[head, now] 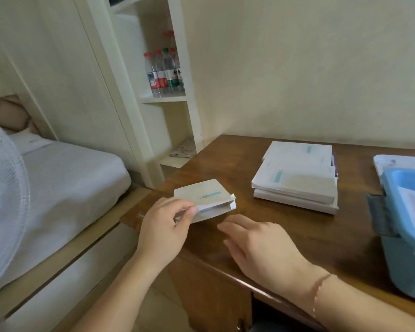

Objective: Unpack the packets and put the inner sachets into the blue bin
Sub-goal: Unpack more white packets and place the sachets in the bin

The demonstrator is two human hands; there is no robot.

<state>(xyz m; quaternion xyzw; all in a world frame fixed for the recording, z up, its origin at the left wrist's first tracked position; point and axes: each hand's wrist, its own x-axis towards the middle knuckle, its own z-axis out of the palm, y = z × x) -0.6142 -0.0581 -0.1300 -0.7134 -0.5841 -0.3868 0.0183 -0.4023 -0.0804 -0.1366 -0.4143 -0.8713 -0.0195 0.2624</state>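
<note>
packet (205, 200) pinched in left hand (164, 230) grip

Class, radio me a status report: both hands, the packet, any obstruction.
Left hand pinching open packet's flap. Right hand open, hovering beside it. Blue bin at right, stacked packets behind. Nothing blocking.

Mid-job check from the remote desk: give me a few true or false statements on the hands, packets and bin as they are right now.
1. The left hand pinches the open end of a packet. True.
2. The right hand holds a sachet. False: it holds nothing, its fingers straight over the desk.
3. More packets lie stacked on the desk. True.
4. The blue bin sits at the desk's left end. False: it is at the right.
</note>
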